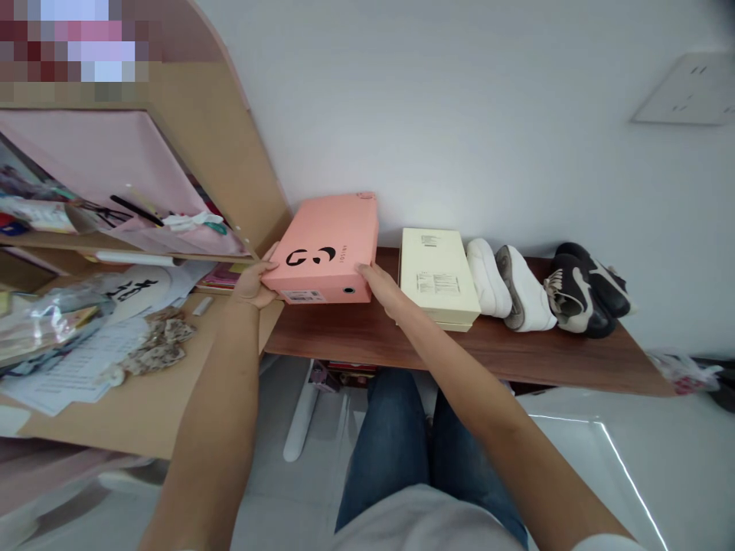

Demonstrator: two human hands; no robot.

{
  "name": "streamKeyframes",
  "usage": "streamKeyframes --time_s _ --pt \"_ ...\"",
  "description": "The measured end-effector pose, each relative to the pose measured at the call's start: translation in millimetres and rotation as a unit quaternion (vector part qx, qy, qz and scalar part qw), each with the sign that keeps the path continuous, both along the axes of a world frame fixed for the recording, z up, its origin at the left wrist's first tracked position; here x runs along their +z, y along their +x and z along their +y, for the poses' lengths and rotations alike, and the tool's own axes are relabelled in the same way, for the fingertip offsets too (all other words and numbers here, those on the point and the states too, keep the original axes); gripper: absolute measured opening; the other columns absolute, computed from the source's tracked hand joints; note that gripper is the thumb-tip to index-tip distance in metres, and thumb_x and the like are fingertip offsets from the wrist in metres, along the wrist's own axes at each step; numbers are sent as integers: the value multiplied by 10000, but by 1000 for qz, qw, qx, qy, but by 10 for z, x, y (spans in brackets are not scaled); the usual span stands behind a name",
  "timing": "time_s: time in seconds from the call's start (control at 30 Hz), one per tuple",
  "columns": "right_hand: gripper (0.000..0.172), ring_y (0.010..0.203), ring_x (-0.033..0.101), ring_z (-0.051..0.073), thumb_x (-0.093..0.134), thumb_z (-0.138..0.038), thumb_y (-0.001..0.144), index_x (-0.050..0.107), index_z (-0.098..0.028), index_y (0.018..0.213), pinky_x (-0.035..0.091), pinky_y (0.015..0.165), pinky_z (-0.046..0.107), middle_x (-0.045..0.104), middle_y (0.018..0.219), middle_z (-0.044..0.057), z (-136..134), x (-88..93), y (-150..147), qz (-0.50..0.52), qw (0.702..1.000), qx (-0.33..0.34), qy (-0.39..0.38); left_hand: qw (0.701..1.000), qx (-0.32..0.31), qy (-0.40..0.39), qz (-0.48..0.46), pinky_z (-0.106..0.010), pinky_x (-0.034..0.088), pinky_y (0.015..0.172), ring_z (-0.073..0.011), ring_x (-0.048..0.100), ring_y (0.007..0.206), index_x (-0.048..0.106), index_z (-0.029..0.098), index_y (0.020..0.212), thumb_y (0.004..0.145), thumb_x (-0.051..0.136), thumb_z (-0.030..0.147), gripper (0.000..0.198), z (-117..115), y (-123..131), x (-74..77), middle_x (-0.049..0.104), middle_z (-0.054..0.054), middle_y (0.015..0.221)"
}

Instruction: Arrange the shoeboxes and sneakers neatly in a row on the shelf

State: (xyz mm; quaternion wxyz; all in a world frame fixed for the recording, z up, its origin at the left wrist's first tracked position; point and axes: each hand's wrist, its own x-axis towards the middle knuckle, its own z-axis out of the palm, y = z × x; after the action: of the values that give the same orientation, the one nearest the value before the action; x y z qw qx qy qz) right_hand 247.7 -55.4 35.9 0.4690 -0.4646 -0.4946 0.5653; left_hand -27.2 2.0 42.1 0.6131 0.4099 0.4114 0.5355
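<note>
A pink shoebox with black lettering is at the left end of the brown wooden shelf, close to the wall. My left hand grips its front left corner, thumb on the lid. At the front right corner my right hand holds it, with the thumb on top and the other fingers partly hidden. Whether the box rests fully on the shelf I cannot tell. Just right of it lies a cream box with printed labels, touched by neither hand.
White shoes and black-and-white sneakers line the shelf's right part. On the left, a desk holds papers, plastic bags and a spotted hair scrunchie. The desk's upright side panel stands close to the pink box. A socket plate is on the wall.
</note>
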Motion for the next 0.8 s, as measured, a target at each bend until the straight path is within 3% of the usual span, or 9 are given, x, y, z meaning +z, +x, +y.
streamKeyframes --time_s 0.17,0.37,0.5,0.8 --pt "542 1100 574 281 537 -418 767 513 -239 1278 455 980 462 633 1223 70 56 -225 -105 17 997 -26 -64 1000 10 -11 6 -391 414 1091 -259 554 1249 514 196 1373 641 616 111 744 15 -17 -126 585 -54 1374" --pt "356 947 592 239 502 -358 734 538 -227 1063 498 808 370 643 1061 57 24 -371 -130 30 991 -40 -125 999 -9 -24 25 -464 499 998 -301 622 1137 499 206 1398 628 623 118 785 -18 20 -263 600 -84 1352" --pt "294 953 586 220 479 -332 722 531 -228 992 484 811 343 634 1042 41 9 -460 -138 32 988 -58 -138 999 -6 -37 23 -473 523 961 -306 638 1097 483 213 1417 617 626 102 821 -34 53 -310 592 -91 1360" --pt "365 1000 586 248 473 -359 715 544 -231 1049 480 908 404 655 1048 47 57 -589 -187 10 990 -69 -123 999 8 -49 -2 -437 524 958 -290 651 1076 478 204 1422 590 608 75 852 28 66 -408 589 -104 1364"
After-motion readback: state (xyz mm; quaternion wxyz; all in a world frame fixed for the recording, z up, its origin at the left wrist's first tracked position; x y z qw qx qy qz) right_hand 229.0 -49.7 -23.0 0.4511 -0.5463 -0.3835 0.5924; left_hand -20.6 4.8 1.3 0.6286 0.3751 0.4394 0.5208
